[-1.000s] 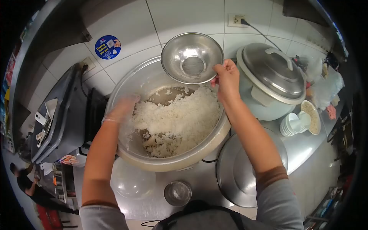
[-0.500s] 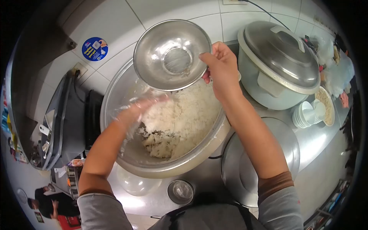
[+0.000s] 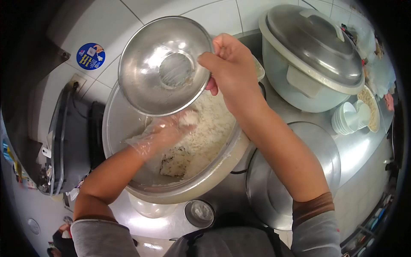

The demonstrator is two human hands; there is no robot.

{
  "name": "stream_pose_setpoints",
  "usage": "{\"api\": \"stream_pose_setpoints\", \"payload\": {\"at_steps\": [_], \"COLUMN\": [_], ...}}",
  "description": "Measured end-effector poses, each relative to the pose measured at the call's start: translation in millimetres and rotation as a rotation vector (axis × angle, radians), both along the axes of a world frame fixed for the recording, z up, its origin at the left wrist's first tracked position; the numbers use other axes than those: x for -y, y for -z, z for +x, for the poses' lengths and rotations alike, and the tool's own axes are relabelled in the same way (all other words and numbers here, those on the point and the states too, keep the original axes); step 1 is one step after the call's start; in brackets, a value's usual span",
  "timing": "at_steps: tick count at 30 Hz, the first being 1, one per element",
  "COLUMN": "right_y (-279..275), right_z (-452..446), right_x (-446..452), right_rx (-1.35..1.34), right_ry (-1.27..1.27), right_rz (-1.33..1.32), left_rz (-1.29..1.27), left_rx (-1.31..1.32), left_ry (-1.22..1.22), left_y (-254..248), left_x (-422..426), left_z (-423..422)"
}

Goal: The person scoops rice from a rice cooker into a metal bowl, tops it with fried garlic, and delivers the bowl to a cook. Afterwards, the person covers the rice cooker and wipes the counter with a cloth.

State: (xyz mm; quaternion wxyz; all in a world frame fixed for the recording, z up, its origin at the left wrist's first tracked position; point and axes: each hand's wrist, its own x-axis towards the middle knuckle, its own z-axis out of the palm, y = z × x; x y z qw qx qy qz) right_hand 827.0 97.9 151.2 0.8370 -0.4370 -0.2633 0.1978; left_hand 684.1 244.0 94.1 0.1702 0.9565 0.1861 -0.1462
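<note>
My right hand [image 3: 231, 64] is closed on the rim of a steel bowl [image 3: 147, 73], tilted so its inside faces me, over a big metal pot [image 3: 201, 188]. White rice [image 3: 209, 124] lies in the pot. My left hand [image 3: 169, 130], in a clear plastic glove, is inside the pot below the bowl, with some rice at its fingers. The fingers look curled round the rice, though the motion blurs them.
A lidded rice cooker [image 3: 299, 81] stands at the back right, near stacked white cups [image 3: 344, 120] and a dish of grains [image 3: 370, 107]. A large round lid [image 3: 295, 171] and a small metal bowl [image 3: 199, 213] lie on the steel counter. Another person [image 3: 64, 242] shows at lower left.
The steel bowl and my right hand have moved left and nearer over the pot. My left hand has moved from the pot's left side onto the rice below the bowl. The view has shifted.
</note>
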Motion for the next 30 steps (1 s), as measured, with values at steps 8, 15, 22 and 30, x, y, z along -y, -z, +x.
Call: {"api": "stream_pose_setpoints", "payload": {"at_steps": [8, 15, 22, 30], "right_y": [0, 1, 8, 4], "right_z": [-2, -1, 8, 18], "right_x": [-1, -2, -13, -15], "right_rx": [0.113, 0.143, 0.161, 0.151], "right_ry": [0.086, 0.122, 0.174, 0.223], "right_rz": [-0.105, -0.139, -0.077, -0.090], "left_rz": [-0.036, -0.204, -0.300, -0.456], "left_rx": [0.164, 0.286, 0.271, 0.088], "left_ry": [-0.206, -0.307, -0.404, -0.650], "left_y": [42, 43, 42, 16], "left_x": [-52, -71, -77, -31], "left_z": [46, 81, 76, 37]}}
